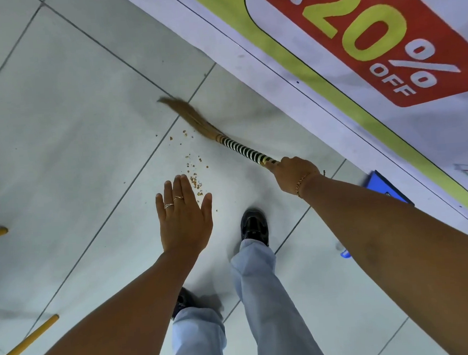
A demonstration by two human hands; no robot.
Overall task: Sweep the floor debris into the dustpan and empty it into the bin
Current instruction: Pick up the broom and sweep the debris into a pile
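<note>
My right hand (295, 174) grips the end of a short grass broom (219, 136) with a black-and-white striped handle. Its brown bristles reach up-left across the white floor tiles and look blurred. Small brown crumbs of debris (195, 170) lie scattered on the tile between the bristles and my left hand (184, 222). My left hand hovers flat over the floor, fingers together and extended, holding nothing, with some crumbs right beside its fingertips. No dustpan or bin is in view.
A wall panel with a red and green "20% OFF" banner (356, 44) runs diagonally along the right. A blue object (386, 187) sits at its base behind my right wrist. Yellow legs (25, 344) stand at the left edge. My feet (254, 225) are below the debris.
</note>
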